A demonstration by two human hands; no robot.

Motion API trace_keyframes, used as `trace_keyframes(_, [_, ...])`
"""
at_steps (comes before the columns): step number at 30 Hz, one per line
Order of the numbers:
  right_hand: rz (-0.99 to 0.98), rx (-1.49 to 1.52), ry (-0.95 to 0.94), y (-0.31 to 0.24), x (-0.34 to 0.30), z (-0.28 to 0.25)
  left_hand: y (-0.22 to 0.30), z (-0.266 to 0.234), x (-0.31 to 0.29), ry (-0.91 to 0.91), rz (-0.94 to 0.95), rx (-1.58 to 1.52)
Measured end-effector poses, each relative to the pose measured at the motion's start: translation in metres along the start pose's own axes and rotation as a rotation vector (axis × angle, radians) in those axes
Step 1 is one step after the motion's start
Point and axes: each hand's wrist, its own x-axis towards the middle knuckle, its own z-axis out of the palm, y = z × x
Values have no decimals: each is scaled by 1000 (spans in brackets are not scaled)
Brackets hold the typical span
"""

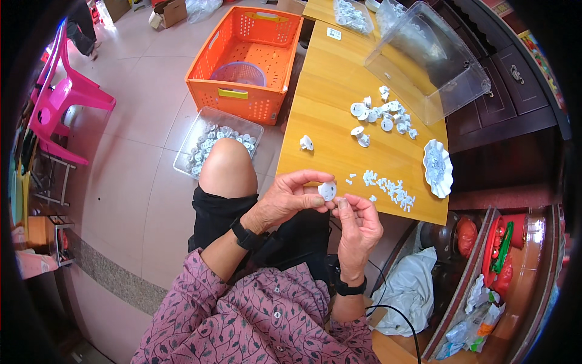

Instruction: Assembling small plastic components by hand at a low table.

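Note:
My left hand point(286, 197) pinches a small round white plastic part point(327, 190) between thumb and fingers, just over the near edge of the wooden table point(327, 103). My right hand point(359, 223) is right beside it, its fingertips touching the part's lower right side. Whether those fingers also hold a small piece is hidden. On the table lie a heap of similar white round parts point(383, 115), a scatter of tiny white pieces point(388, 188), and one lone white part point(306, 143).
A white scalloped dish point(438, 168) sits at the table's right edge, a clear plastic bin point(427, 60) lies tipped at the back. On the floor left stand an orange crate point(245, 60), a clear tub of white parts point(217, 142) and pink chairs point(60, 97).

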Motion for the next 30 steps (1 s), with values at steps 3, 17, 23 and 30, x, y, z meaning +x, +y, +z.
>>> trace_keyframes(3, [4,0,-3,5,-1,-2,1,2,0,-6,-2,16])
trace_keyframes(17, [-91,-152,-7,17,2,0,-3,-1,0,10,-22,48])
trace_keyframes(23, [-172,-220,0,17,2,1,1,2,-2,-2,-53,60])
trace_keyframes(30, [-243,-312,2,14,3,1,0,3,-2,8,-41,81])
